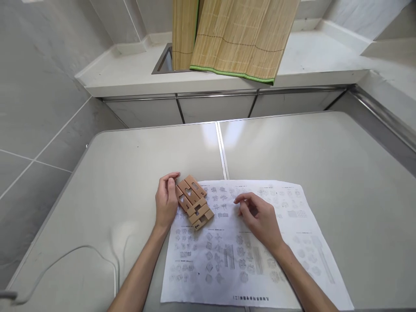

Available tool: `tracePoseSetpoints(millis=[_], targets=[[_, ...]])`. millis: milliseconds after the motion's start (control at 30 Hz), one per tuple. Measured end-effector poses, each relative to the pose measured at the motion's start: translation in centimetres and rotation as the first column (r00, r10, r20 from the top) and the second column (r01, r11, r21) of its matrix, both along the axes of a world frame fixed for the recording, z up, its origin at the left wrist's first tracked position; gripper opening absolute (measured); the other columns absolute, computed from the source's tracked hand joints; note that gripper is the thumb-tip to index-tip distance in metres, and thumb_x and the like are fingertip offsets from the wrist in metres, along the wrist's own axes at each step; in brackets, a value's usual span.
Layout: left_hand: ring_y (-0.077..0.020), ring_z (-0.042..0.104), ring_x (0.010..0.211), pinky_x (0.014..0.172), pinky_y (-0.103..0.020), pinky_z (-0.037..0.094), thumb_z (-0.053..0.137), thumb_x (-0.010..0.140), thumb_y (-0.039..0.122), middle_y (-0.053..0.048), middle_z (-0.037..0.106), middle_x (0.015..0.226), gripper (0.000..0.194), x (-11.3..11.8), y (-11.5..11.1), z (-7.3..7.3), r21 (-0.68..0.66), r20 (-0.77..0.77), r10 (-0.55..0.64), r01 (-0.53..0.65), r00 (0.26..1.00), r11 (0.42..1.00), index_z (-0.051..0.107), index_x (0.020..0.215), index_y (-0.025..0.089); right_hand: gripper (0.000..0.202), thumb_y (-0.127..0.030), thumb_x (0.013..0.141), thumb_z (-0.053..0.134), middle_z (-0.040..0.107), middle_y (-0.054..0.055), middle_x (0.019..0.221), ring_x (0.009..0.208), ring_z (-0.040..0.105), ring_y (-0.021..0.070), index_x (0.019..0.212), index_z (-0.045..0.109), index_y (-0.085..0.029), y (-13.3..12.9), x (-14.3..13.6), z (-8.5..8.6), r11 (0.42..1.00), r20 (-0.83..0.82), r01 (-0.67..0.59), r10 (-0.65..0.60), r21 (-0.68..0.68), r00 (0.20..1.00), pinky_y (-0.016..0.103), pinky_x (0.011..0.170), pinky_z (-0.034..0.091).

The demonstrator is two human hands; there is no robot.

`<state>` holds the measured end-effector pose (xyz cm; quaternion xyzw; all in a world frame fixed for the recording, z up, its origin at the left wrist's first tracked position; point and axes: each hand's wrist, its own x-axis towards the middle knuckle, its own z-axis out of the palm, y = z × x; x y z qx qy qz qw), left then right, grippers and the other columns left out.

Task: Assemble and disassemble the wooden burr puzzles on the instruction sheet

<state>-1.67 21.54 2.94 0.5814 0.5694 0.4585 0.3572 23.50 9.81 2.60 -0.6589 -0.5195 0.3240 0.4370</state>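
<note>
Several notched wooden puzzle blocks [193, 197] lie side by side on the left upper part of a printed paper sheet [224, 284]. Some bear printed numbers, and cut-outs show in their upper faces. My left hand [166, 201] rests on its side against the left edge of the blocks, fingers loosely bent and thumb apart, gripping nothing. Over the sheet, right of the blocks and away from them, is my right hand [260, 216]. Its fingers are loosely curled with a gap to the thumb, and nothing shows in them.
Both sheet and blocks lie on a pale table [325, 160] with a seam down its middle. A grey cable [87, 247] runs across the left front. Beyond the table, a bamboo mat [240, 39] hangs over a white counter [126, 78] with a sink [164, 60].
</note>
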Motion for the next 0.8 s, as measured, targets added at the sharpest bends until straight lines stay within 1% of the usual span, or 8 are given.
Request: tracePoseSetpoints(millis=[300,467,600,800], targets=[[-0.0259,0.067,0.125,0.114,-0.045,0.048,0.046,0.109,0.042,-0.009,0.073,0.128,0.029,-0.09,0.01,-0.05,0.001,-0.051,-0.020,0.020,0.998,1.000,0.066,0.117,0.023,0.018,-0.024,0.098,0.053,0.069,-0.002,0.068,0.059,0.065,0.0176,0.093,0.070,-0.025,-0.06,-0.10,0.05,1.000,0.011,-0.005,0.005,0.017,1.000,0.029,0.059,0.054],[-0.0257,0.067,0.125,0.111,-0.043,0.049,0.047,0.109,0.042,-0.008,0.073,0.129,0.028,-0.14,-0.09,0.02,-0.010,-0.077,-0.036,0.035,0.996,0.999,0.067,0.119,0.024,0.018,-0.027,0.099,0.053,0.069,-0.001,0.068,0.060,0.067,0.0185,0.093,0.070,-0.025,-0.12,0.09,-0.20,1.000,-0.009,-0.007,0.007,0.025,1.000,0.030,0.060,0.055],[-0.0256,0.067,0.123,0.110,-0.042,0.050,0.048,0.109,0.043,-0.009,0.073,0.128,0.028,-0.12,-0.09,0.09,-0.003,-0.085,-0.031,0.031,0.996,1.000,0.066,0.119,0.024,0.018,-0.026,0.098,0.053,0.069,-0.001,0.067,0.058,0.065,0.0183,0.092,0.070,-0.025,-0.08,0.12,-0.19,1.000,-0.010,-0.011,0.011,0.029,1.000,0.030,0.059,0.055],[-0.0253,0.067,0.122,0.108,-0.041,0.050,0.048,0.109,0.043,-0.008,0.073,0.127,0.028,-0.01,-0.07,0.21,0.006,-0.101,-0.024,0.025,0.995,1.000,0.066,0.117,0.024,0.017,-0.026,0.097,0.054,0.071,-0.001,0.070,0.061,0.067,0.0181,0.094,0.071,-0.024,-0.09,0.20,-0.23,1.000,-0.025,-0.004,0.004,0.028,1.000,0.029,0.060,0.055]])
